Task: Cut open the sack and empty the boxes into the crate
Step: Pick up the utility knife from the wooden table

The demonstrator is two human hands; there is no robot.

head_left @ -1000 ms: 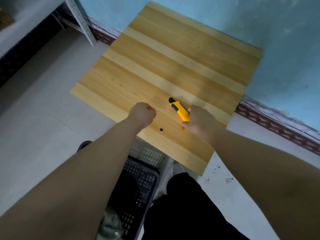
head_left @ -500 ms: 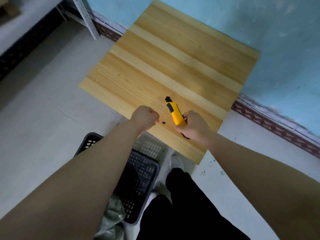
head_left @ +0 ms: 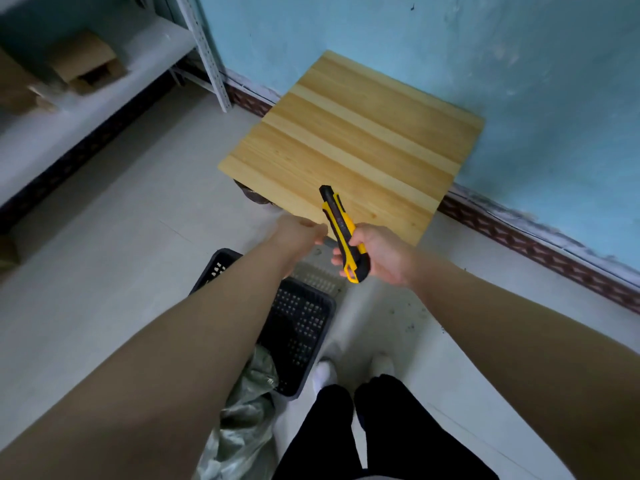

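Observation:
My right hand (head_left: 379,252) grips a yellow and black utility knife (head_left: 341,230), held in the air with its black tip pointing up and away, over the near edge of the wooden table (head_left: 353,140). My left hand (head_left: 299,233) is a closed fist just left of the knife, holding nothing that I can see. On the floor below my arms stands a black perforated crate (head_left: 298,327). A crumpled grey-green sack (head_left: 242,424) lies at the crate's near end, partly hidden by my left forearm. No boxes show.
The low wooden table stands against a blue wall. A white metal shelf (head_left: 104,98) with cardboard pieces (head_left: 83,64) runs along the left. My feet in white socks (head_left: 325,375) stand on pale floor tiles just right of the crate.
My right hand lifted the knife off the table and drew it back toward me. I stepped back, so the table looks farther away and more of the crate and sack shows.

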